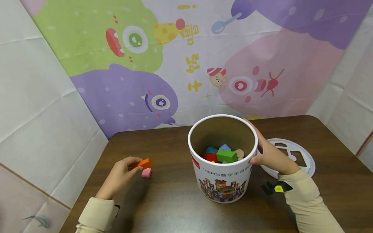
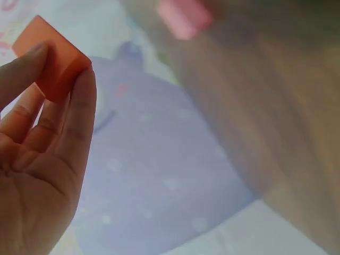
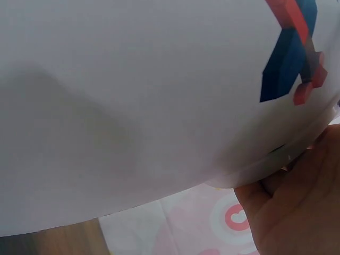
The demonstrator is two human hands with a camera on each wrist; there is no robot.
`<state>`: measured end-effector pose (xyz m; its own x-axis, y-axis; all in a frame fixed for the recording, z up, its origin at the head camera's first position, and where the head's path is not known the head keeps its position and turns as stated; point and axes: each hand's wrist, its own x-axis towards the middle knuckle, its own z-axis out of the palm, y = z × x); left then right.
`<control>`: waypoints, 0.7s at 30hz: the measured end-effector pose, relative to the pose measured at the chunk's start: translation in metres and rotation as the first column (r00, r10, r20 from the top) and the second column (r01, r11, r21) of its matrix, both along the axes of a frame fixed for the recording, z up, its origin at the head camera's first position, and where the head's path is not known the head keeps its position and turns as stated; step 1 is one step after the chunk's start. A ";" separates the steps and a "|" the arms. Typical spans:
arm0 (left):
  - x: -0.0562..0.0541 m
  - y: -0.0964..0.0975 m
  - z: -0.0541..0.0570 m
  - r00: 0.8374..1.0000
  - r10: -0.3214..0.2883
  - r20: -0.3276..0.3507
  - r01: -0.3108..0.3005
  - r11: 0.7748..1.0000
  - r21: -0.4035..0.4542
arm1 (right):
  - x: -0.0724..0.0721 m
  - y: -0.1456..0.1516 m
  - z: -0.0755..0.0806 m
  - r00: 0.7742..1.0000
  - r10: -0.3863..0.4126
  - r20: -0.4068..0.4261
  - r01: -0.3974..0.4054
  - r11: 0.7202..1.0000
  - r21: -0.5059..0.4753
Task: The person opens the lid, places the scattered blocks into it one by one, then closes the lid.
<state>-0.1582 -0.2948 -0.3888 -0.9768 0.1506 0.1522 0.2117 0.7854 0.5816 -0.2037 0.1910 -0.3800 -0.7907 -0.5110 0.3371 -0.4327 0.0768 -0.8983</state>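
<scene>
My left hand (image 1: pixel 123 174) pinches an orange block (image 2: pixel 54 59) between thumb and fingers, over the left part of the table. A pink block (image 1: pixel 146 173) is just beside and below it; the left wrist view shows the same block blurred at the top. With my right hand (image 1: pixel 272 155) I hold the rim of a white printed bucket (image 1: pixel 224 181) at its right side, thumb at the front. Inside the bucket are several blocks, among them a green block (image 1: pixel 227 156) and a red block (image 1: pixel 210 157). The bucket wall fills most of the right wrist view.
A white lid (image 1: pixel 309 161) with cut-out shapes lies on the brown table (image 1: pixel 172 210), right of the bucket and partly behind my right hand. Behind the table hangs a cloth (image 1: pixel 201 106) printed with cartoon monsters. White panels (image 1: pixel 52 106) stand at both sides.
</scene>
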 end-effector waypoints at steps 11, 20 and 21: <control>-0.009 0.043 0.054 0.990 -0.059 -0.128 0.065 0.997 0.044 | 0.002 0.000 0.000 0.999 -0.034 0.013 0.034 0.999 0.025; -0.009 0.102 0.096 0.961 -0.185 -0.206 0.213 0.969 0.122 | 0.002 -0.001 0.001 0.999 -0.035 0.014 0.035 0.999 0.031; -0.010 0.109 0.099 0.956 -0.198 -0.217 0.230 0.965 0.129 | 0.002 -0.001 0.002 0.999 -0.035 0.013 0.035 0.999 0.031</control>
<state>-0.1678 -0.1859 -0.2903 -0.8710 0.3127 0.3789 0.4897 0.6148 0.6182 -0.2014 0.1900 -0.3784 -0.8129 -0.4928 0.3105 -0.4167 0.1197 -0.9011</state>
